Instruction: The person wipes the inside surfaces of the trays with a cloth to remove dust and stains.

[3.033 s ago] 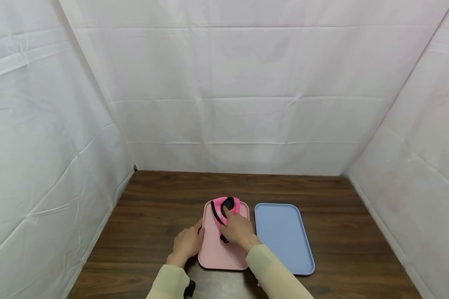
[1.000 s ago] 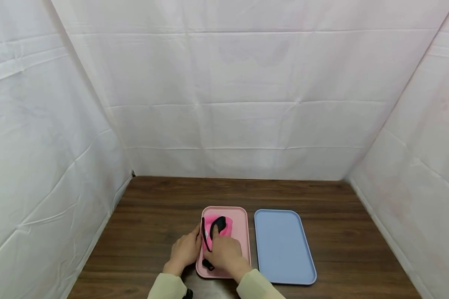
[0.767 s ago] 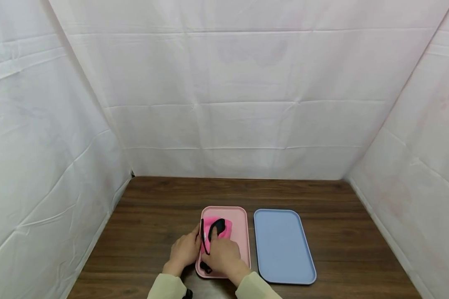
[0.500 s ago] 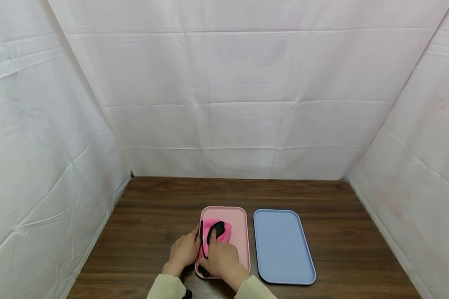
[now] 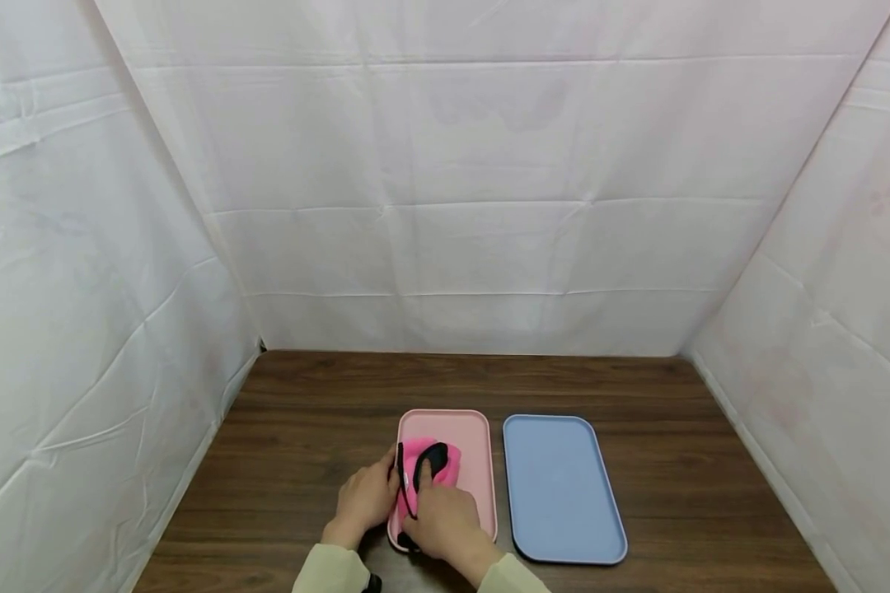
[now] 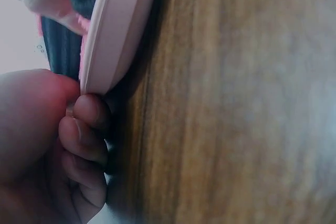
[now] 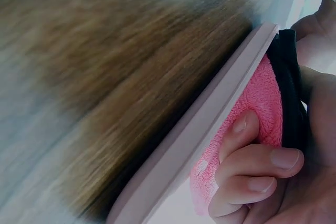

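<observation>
My left hand (image 5: 366, 497) pinches the left rim of a pink tray (image 5: 477, 461); its thumb and curled fingers (image 6: 86, 135) meet at the rim in the left wrist view. My right hand (image 5: 448, 517) holds a pink terry-cloth pad with black trim (image 5: 452, 468) against the left part of the tray. Curled right fingers (image 7: 257, 161) grip the pink fabric (image 7: 262, 98) in the right wrist view, while the index finger lies extended on the pad's black part (image 5: 435, 455). A black end (image 5: 406, 542) shows by the tray's near left corner. The palm hides the pad's lower part.
To the right of the pink tray lies a blue tray (image 5: 564, 490), a narrow strip of wood between them. Both rest on a dark wooden table (image 5: 326, 395). White cloth walls (image 5: 482, 247) enclose it at the back and both sides.
Over three seconds the pad and right hand have moved from the tray's far end to its near left part. In the last half second both shift only slightly. The left hand keeps its hold.
</observation>
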The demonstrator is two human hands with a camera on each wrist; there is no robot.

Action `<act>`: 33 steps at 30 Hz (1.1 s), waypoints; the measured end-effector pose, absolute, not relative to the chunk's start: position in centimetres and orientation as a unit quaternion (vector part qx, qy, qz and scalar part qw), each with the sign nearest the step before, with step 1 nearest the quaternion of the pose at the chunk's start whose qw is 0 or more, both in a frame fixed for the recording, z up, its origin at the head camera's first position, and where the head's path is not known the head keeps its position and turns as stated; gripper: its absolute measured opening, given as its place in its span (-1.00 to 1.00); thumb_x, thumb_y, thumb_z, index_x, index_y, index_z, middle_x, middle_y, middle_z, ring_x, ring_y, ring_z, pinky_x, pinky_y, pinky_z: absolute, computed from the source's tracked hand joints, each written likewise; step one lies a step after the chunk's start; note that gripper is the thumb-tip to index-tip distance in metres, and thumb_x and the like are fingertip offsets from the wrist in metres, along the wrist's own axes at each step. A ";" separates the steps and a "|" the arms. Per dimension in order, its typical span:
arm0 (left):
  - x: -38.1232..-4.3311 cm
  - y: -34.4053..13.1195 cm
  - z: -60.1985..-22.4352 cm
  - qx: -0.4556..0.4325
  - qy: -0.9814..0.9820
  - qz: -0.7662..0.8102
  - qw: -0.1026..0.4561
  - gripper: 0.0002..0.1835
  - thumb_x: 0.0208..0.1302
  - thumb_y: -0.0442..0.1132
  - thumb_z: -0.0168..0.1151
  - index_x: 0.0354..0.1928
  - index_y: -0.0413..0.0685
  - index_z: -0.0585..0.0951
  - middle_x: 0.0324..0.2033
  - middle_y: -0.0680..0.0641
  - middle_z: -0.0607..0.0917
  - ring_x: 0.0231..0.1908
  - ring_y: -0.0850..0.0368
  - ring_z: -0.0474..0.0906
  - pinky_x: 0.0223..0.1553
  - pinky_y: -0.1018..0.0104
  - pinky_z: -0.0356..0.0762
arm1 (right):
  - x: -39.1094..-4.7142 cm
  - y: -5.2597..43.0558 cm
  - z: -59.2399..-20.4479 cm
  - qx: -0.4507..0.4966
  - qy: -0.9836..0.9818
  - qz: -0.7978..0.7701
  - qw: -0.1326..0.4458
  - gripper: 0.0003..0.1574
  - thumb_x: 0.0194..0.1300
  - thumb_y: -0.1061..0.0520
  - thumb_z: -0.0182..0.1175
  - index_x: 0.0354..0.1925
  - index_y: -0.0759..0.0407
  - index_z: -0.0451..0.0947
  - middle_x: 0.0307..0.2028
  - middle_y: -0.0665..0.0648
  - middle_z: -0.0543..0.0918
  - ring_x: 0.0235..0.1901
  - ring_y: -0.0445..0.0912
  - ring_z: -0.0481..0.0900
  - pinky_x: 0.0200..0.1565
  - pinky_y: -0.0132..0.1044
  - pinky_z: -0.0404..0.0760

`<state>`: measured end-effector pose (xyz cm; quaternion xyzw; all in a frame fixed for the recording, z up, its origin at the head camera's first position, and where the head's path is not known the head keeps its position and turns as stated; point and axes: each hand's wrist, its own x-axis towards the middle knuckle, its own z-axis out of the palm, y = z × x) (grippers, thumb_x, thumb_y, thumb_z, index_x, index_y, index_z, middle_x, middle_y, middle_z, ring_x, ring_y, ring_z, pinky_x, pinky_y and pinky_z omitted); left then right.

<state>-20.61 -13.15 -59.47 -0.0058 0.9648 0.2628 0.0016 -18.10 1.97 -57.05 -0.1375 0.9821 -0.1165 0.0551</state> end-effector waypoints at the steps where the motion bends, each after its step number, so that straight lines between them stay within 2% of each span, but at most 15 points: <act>1: -20.6 -13.1 -59.5 -0.006 0.965 0.263 0.002 -0.49 0.49 -0.09 0.11 0.44 0.05 0.52 -0.06 -0.28 0.80 -0.15 -0.27 0.74 -0.24 -0.20 0.60 | -18.1 2.1 -57.1 -0.137 0.982 -0.120 0.054 0.14 0.13 -0.25 0.36 0.51 0.28 0.29 -0.59 0.13 0.62 -0.59 0.03 0.56 -0.51 -0.08 0.49; 9: -20.7 -13.2 -59.6 -0.013 0.964 0.265 0.010 -0.48 0.50 -0.04 0.11 0.44 0.08 0.52 -0.03 -0.27 0.79 -0.11 -0.25 0.74 -0.22 -0.19 0.60 | -17.9 3.5 -57.3 -0.158 0.980 -0.118 0.024 0.11 0.07 -0.18 0.40 0.50 0.20 0.35 -0.59 0.14 0.65 -0.59 0.04 0.60 -0.52 -0.08 0.48; 18: -20.7 -13.2 -59.7 -0.011 0.965 0.263 0.010 -0.48 0.50 -0.03 0.11 0.44 0.08 0.52 -0.03 -0.27 0.79 -0.10 -0.26 0.74 -0.21 -0.20 0.60 | -17.8 4.6 -57.1 -0.165 0.979 -0.116 0.030 0.08 0.08 -0.15 0.40 0.50 0.14 0.36 -0.56 0.15 0.67 -0.57 0.06 0.62 -0.49 -0.07 0.51; 33: -20.8 -13.4 -60.0 -0.004 0.963 0.271 0.001 -0.50 0.49 -0.05 0.12 0.41 0.10 0.55 -0.01 -0.27 0.79 -0.08 -0.28 0.74 -0.19 -0.22 0.60 | -17.6 6.5 -57.0 -0.172 0.980 -0.100 0.027 0.05 0.08 -0.15 0.39 0.49 0.15 0.38 -0.71 0.04 0.49 -0.65 0.01 0.54 -0.55 -0.09 0.48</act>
